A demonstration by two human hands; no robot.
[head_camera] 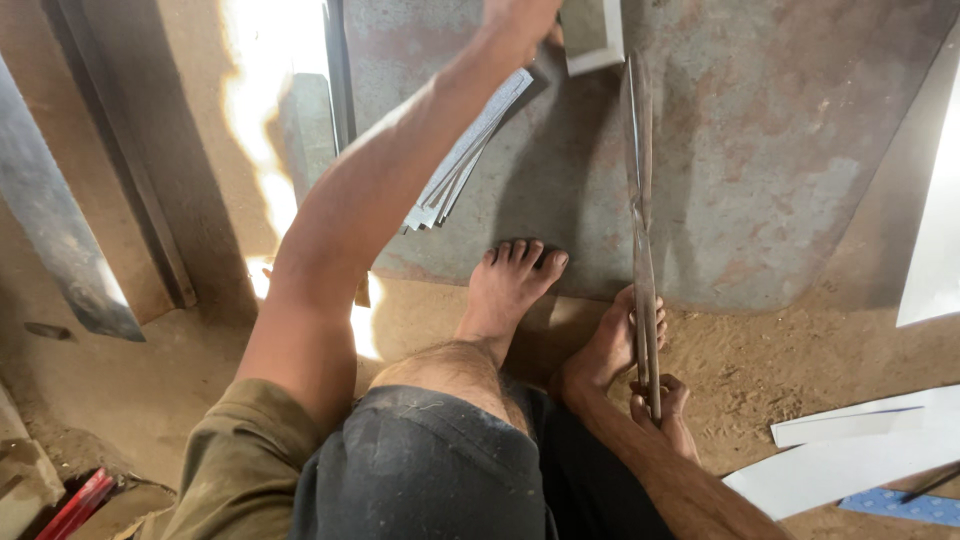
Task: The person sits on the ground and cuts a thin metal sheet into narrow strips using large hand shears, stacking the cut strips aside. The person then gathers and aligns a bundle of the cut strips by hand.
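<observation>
A long, narrow metal strip [642, 220] stands on edge across a worn grey metal sheet [780, 150] on the ground, its near end reaching down over the sandy floor [790, 370]. The right hand [662, 408] is clenched around that near end, just beside the right foot [610, 345], whose toes press against the strip. The left foot [505, 285] rests on the edge of the sheet. The left hand [520, 20] reaches far forward to the top of the view; I cannot tell whether it grips anything, though a bundle of thin pale strips [465, 155] lies right under the forearm. White offcuts [850, 455] lie on the floor at the right.
</observation>
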